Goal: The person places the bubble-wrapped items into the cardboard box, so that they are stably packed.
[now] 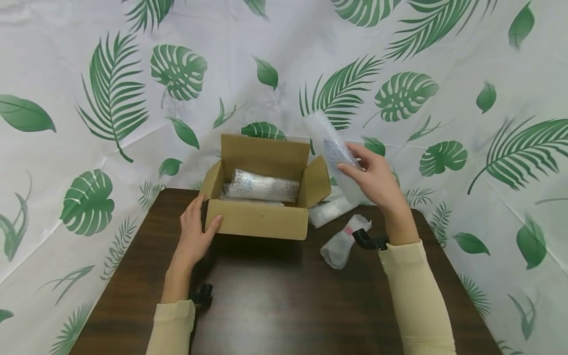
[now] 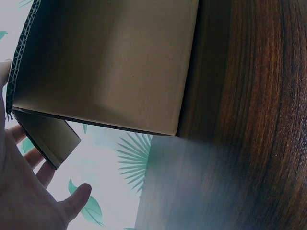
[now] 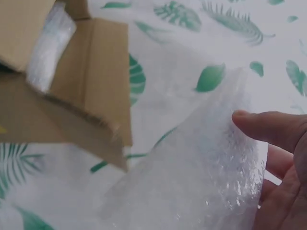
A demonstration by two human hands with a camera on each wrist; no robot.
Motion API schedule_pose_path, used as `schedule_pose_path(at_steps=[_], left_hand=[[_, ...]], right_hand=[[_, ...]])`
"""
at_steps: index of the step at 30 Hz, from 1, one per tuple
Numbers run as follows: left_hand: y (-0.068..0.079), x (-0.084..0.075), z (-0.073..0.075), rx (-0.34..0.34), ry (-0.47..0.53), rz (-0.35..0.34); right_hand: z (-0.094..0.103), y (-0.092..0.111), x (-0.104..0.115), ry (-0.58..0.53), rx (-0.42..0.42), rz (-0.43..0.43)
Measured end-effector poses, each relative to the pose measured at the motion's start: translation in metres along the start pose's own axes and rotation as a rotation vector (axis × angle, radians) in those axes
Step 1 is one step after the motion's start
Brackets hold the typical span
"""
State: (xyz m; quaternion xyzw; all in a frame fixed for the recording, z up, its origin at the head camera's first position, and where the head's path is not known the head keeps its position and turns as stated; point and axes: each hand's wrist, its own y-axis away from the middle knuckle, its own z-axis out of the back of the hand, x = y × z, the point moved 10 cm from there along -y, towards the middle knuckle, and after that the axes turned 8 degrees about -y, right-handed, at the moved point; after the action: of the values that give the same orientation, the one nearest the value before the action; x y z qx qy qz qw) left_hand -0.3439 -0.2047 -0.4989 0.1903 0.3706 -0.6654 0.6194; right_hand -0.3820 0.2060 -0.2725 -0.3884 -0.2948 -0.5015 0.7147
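Observation:
My right hand (image 1: 372, 177) holds a long bubble-wrapped item (image 1: 330, 140) above the table, thumb on one side and fingers on the other. The right wrist view shows the clear wrap (image 3: 206, 158) close up; what it encloses is too blurred to tell. A cardboard box (image 1: 257, 220) stands with its flaps raised, and another bubble-wrapped roll (image 1: 264, 187) lies inside. At the box's left front corner is my left hand (image 1: 193, 229), its fingers fairly straight along the left flap (image 2: 48, 136). The left thumb stands out to the side.
Right of the box, a bubble-wrapped bundle (image 1: 341, 244) with a pink band lies on the dark wooden table (image 1: 266, 296). Behind it is another wrapped roll (image 1: 330, 211), partly hidden by the raised item. A leaf-print sheet (image 1: 275, 64) hangs behind the table.

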Motion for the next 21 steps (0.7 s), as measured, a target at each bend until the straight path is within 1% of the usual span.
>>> schedule_pose_path(at_steps=[6, 11, 14, 17, 21], left_hand=[[0.000, 0.001, -0.002, 0.003, -0.004, 0.006], [0.001, 0.001, 0.000, -0.003, -0.002, -0.001], [0.001, 0.001, 0.000, -0.007, 0.005, -0.004], [0.001, 0.002, -0.001, -0.008, 0.007, -0.008], [0.000, 0.002, -0.001, -0.009, 0.007, -0.007]], right_hand=[[-0.025, -0.018, 0.027, 0.000, 0.078, 0.048], [-0.056, -0.035, 0.048, 0.007, 0.148, 0.091], [-0.075, -0.043, 0.059, 0.024, 0.196, 0.100], [-0.091, -0.049, 0.064, 0.050, 0.236, 0.093], [-0.112, -0.060, 0.059, 0.076, 0.279, 0.084]])
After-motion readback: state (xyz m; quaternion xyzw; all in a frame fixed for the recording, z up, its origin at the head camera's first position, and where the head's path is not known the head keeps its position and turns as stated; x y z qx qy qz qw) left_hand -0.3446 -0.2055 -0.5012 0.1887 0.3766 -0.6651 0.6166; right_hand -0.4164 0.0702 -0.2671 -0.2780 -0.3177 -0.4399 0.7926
